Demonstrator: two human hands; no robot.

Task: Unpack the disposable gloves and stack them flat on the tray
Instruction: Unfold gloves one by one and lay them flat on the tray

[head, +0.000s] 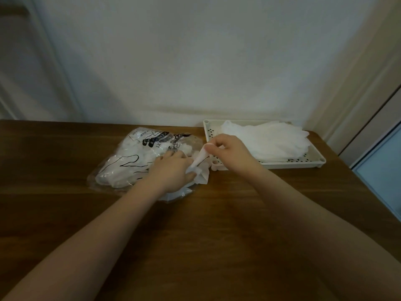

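While pinching one thin glove [200,162] between thumb and fingers, right hand [227,152] lifted just off the near-left corner of the white perforated tray [315,162], closed on the glove's upper end. Left hand [173,170] pressed down on the mouth of the clear printed bag [130,161], fingers curled over the glove's lower end and the bag opening — gripping or merely pinning, cannot tell which. Glove stretched between the two hands, crumpled, part of it lying on the wooden table [206,235] beside the bag. More gloves bunched inside the bag; a flat pile of gloves [269,141] already resting in the tray, fingertips hanging over its far-right rim. Likely risks from here: film this thin clinging to its neighbours and dragging a second glove out with it; the bag sliding along the table if the holding hand eases; the glove landing folded or twisted on the pile unless shaken out first — static and creases both working against a flat lay. Overhanging fingertips also liable to pull the pile askew if brushed.
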